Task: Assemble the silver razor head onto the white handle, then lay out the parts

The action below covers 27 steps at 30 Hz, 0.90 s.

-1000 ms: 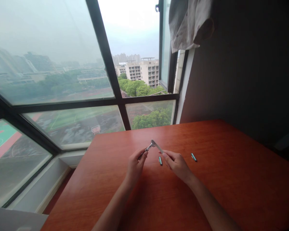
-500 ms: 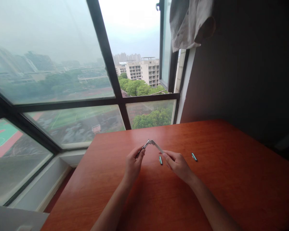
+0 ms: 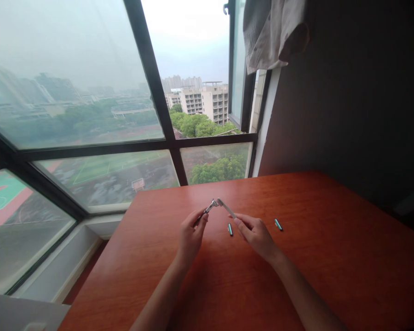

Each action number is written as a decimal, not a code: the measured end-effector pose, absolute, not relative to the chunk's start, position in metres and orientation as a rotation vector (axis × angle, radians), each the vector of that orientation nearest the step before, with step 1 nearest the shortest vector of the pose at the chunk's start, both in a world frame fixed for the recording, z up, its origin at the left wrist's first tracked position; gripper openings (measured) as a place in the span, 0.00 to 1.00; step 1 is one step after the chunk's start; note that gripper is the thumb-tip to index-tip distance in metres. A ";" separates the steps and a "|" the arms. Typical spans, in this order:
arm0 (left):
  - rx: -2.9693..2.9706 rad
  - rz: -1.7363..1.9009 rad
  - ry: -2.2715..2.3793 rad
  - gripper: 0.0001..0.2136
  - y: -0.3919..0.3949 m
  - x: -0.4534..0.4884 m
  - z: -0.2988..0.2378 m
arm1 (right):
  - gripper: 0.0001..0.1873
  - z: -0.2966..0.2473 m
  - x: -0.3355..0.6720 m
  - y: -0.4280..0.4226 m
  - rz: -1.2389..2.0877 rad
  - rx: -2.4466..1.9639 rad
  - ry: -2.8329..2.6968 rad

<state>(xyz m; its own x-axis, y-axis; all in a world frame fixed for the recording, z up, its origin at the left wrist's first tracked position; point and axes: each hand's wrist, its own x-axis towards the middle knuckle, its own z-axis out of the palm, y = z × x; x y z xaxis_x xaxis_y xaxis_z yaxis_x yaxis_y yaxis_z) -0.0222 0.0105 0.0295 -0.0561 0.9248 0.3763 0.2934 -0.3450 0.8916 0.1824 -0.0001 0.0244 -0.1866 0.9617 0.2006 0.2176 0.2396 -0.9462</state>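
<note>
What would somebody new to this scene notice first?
Most likely the big window, filling much of the upper left, with buildings and trees outside. Next, above the reddish-brown table, the left hand holds a razor-like tool close to the slim, pale-handled tool in the right hand. Two small green pieces lie on the tabletop, one between the hands, another farther right.
</note>
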 end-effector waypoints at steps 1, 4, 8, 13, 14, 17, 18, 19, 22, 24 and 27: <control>1.654 1.425 1.305 0.13 0.010 -0.022 0.030 | 0.26 0.025 0.182 0.000 1.026 -1.131 -1.611; 1.669 1.410 1.299 0.13 0.010 -0.022 0.029 | 0.26 0.025 0.183 0.000 1.013 -1.139 -1.632; 1.689 1.386 1.296 0.13 0.011 -0.022 0.028 | 0.25 0.024 0.183 0.000 0.977 -1.151 -1.658; 1.709 1.366 1.301 0.12 0.011 -0.021 0.026 | 0.25 0.026 0.183 -0.001 0.903 -1.172 -1.681; 1.712 1.363 1.298 0.13 0.011 -0.021 0.026 | 0.25 0.026 0.183 -0.001 0.894 -1.173 -1.685; 1.724 1.357 1.287 0.13 0.011 -0.020 0.027 | 0.24 0.027 0.183 -0.001 0.870 -1.177 -1.695; 1.732 1.354 1.280 0.13 0.011 -0.020 0.027 | 0.24 0.027 0.183 -0.001 0.863 -1.180 -1.697; 1.742 1.348 1.271 0.13 0.010 -0.020 0.028 | 0.24 0.026 0.183 -0.001 0.857 -1.182 -1.696; 1.775 1.329 1.234 0.13 0.010 -0.019 0.029 | 0.24 0.025 0.183 0.000 0.844 -1.186 -1.691; 1.782 1.336 1.230 0.13 0.009 -0.018 0.030 | 0.24 0.025 0.183 0.000 0.836 -1.187 -1.690; 1.766 1.372 1.268 0.13 0.009 -0.020 0.030 | 0.24 0.027 0.183 -0.001 0.831 -1.189 -1.698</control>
<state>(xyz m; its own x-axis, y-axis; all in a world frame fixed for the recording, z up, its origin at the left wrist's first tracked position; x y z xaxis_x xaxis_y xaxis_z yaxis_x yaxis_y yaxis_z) -0.0197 0.0094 0.0295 0.0273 0.9122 0.4088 0.3359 -0.3936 0.8557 0.1827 -0.0006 0.0268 -0.1573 0.9472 0.2794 0.3608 0.3185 -0.8766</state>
